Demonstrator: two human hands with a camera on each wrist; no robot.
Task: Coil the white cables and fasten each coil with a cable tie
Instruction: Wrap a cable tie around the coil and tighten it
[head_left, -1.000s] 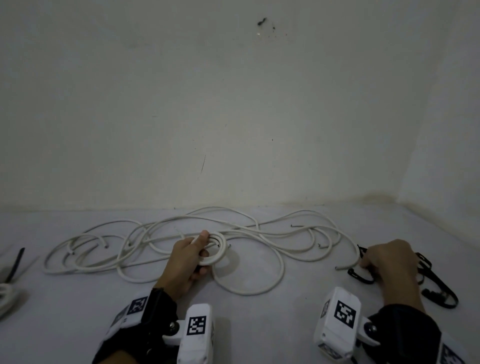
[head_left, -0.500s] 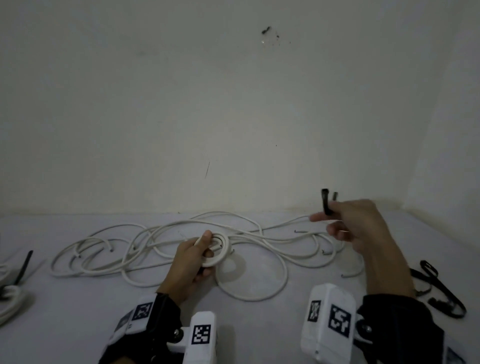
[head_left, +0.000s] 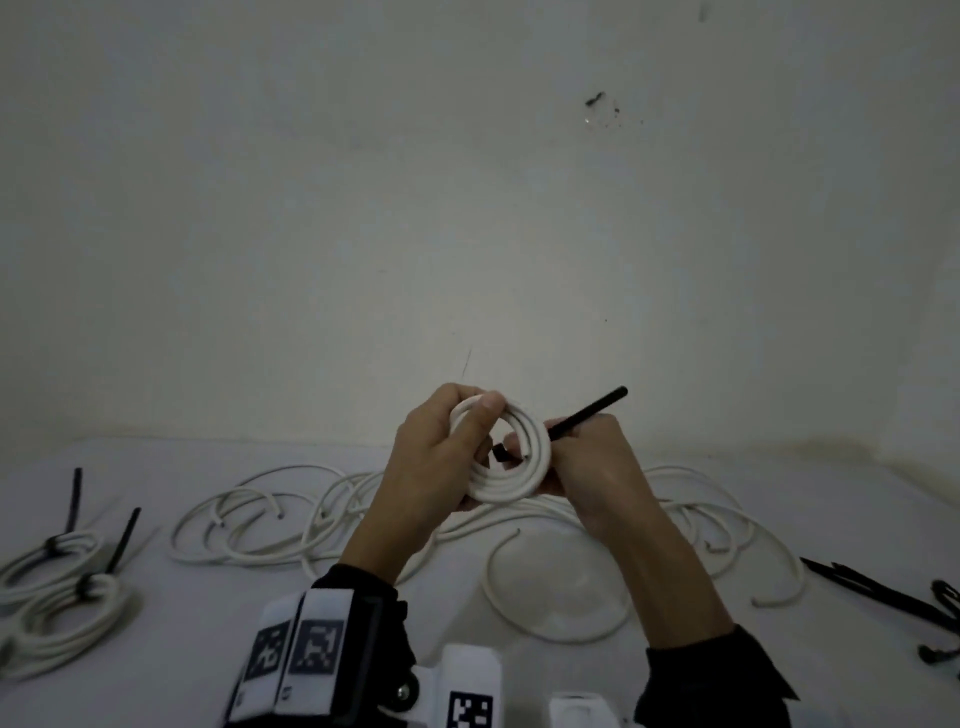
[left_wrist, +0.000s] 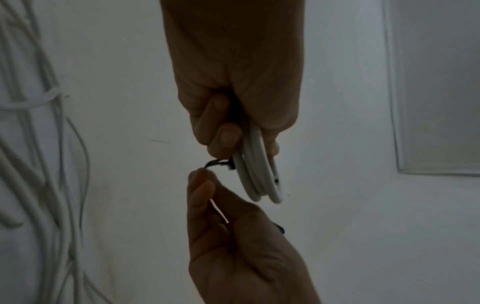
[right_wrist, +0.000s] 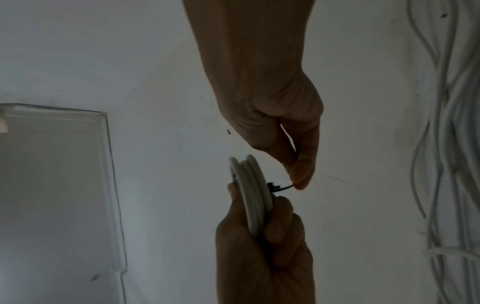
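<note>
Coil (head_left: 511, 470) now lifted off the desk (head_left: 156, 665) and held up at centre of the head view, against the wall (head_left: 467, 208); a second ago still lying flat on the desk among the loose cables. Right hand (head_left: 592, 467) brought over from the 3 o'clock side, where it had picked a tie from the spare ties (head_left: 883, 597), and now met with the left hand (head_left: 441, 467) at the coil.

Left hand: fingers curled round the 9 o'clock side of the coil, thumb pressed over the top strand. Right hand: fingers pinching the black cable tie (head_left: 587, 413); tail pointing out to 2 o'clock, head end showing inside the ring.

Judged: winding of this cable finished, fastening begun; tie passed around the bundle but not seen locked or pulled tight.

Coil: smooth, round-section white cable, about three turns stacked side by side in the wrist views, holding a neat ring under grip alone; likely springy if released. Tie: thin, flat, stiff black strip.

Two tied coils (head_left: 57, 587) at 8 o'clock on the desk, each with a black tail standing up. Loose cables (head_left: 270, 525) spread behind the hands, one open loop at 5 o'clock. Desk surface pale, matt.
</note>
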